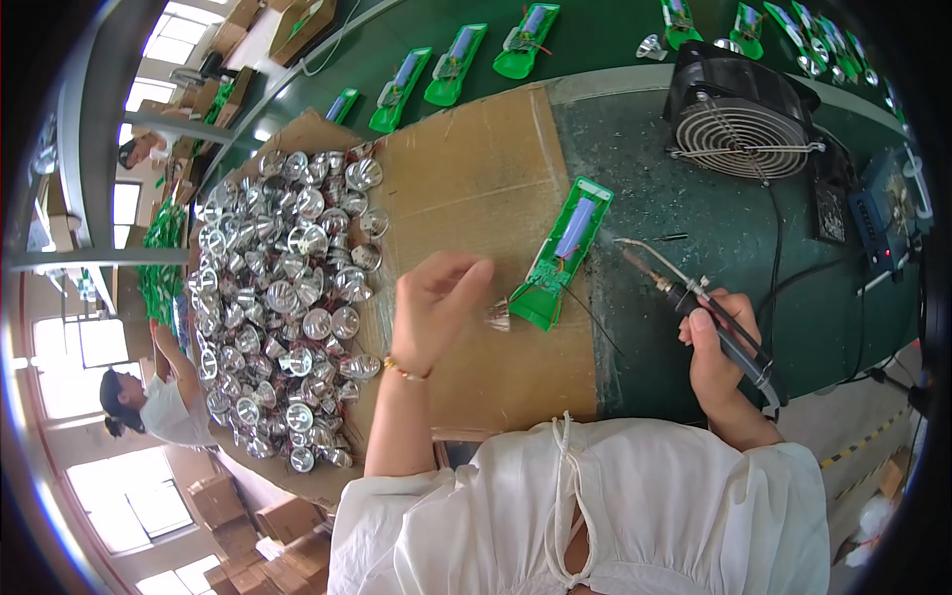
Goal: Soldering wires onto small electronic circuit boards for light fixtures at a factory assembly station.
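Note:
My right hand (716, 342) is wrapped round a soldering iron (709, 315) with a thin metal feed tube along its shaft. The iron's tip points left at an open green housing (557, 263), clear of it. That housing lies across the cardboard's right edge and holds a blue-violet cylindrical cell (575, 230), a small green circuit board and thin wires. A silvery reflector (499, 316) lies against its lower left side. My left hand (436, 302) hovers over the cardboard left of the housing, slightly blurred. Its fingers are curled in and its thumb is close to them; what they hold, if anything, is hidden.
A heap of silvery reflectors (288, 297) fills the left of the cardboard (466, 178). A black fan (744, 124) and a blue soldering station (881, 213) stand at right, with cables running across. More green housings (456, 64) line the far bench. Another person (164, 402) works beyond the heap.

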